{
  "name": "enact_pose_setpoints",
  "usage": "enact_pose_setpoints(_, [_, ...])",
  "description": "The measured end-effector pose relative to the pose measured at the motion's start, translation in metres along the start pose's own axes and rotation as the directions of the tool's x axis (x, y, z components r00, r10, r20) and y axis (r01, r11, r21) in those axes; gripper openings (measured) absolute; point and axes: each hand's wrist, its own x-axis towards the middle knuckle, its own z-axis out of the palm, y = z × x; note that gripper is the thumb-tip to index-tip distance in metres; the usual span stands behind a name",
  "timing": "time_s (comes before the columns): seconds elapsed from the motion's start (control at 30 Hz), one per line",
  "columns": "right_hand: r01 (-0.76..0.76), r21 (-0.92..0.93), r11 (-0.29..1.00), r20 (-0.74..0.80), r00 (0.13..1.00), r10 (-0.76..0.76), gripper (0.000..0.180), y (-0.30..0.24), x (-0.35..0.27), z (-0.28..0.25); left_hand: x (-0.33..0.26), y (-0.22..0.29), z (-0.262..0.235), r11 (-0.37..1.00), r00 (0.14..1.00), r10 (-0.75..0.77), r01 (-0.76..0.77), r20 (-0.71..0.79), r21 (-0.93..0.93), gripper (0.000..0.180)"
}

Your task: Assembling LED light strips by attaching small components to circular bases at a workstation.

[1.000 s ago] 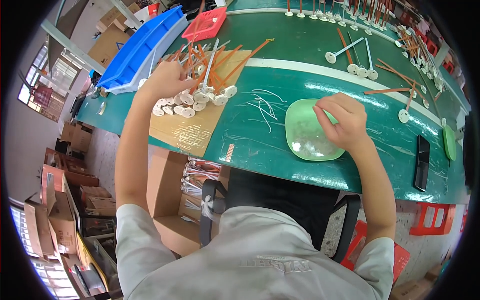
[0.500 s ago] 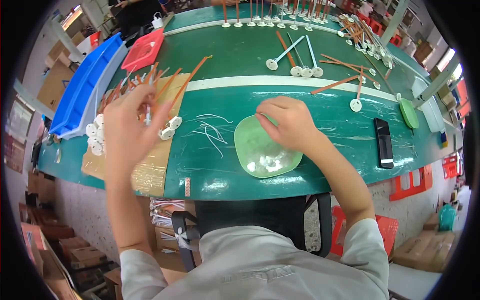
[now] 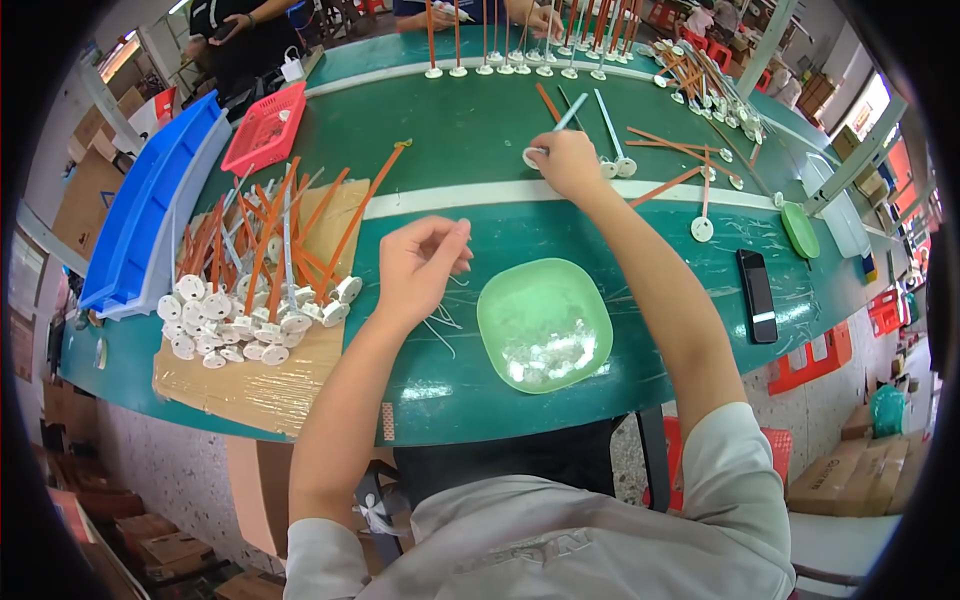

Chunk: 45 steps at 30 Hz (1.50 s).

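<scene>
My right hand point(image 3: 572, 163) reaches past the white strip of the table. Its fingers are closed on a pale blue stick with a round white base, which stands out from between them. Beside it lie more sticks, among them another pale blue stick point(image 3: 608, 122) with a white disc foot. My left hand point(image 3: 425, 265) is over the near table, left of the green bowl point(image 3: 490, 345), with thumb and fingers curled together. Whatever those fingers hold, if anything, is hidden. Under that hand lie thin white strings point(image 3: 440, 335). The bowl holds clear, shiny small stuff.
At left, many orange and grey sticks with white disc feet point(image 3: 215, 305) lie on cardboard point(image 3: 230, 385). Beyond are a blue tray point(image 3: 150, 205) and a red basket point(image 3: 240, 155). A phone point(image 3: 757, 295) lies right. Across the table, another person's hands are near upright sticks point(image 3: 432, 45).
My left hand has come right, away from the heap of sticks, to beside the bowl. The right hand has left the bowl, gone farther out and closed on a pale blue stick.
</scene>
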Motion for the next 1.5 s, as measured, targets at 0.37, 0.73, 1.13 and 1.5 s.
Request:
enact_pose_setpoints(0.37, [0.674, 0.359, 0.646, -0.393, 0.737, -0.550, 0.025, -0.083, -0.149, -0.065, -0.023, 0.026, 0.014, 0.819, 0.886, -0.184, 0.378, 0.426, -0.432, 0.039])
enact_pose_setpoints(0.73, [0.658, 0.519, 0.545, -0.403, 0.751, -0.523, 0.027, -0.065, -0.154, -0.067, -0.030, 0.018, 0.018, 0.722, 0.844, -0.088, 0.421, 0.530, -0.550, 0.043])
enact_pose_setpoints(1.13, [0.402, 0.456, 0.794, -0.168, 0.915, -0.367, 0.015, -0.057, -0.154, -0.057, -0.023, 0.014, 0.020, 0.956, 0.997, -0.066, 0.077, 0.048, -0.282, 0.034])
enact_pose_setpoints(1.5, [0.272, 0.298, 0.915, 0.307, 0.880, -0.362, 0.017, -0.064, -0.168, -0.048, -0.026, 0.011, 0.023, 0.962, 0.990, -0.132, 0.137, 0.040, -0.236, 0.034])
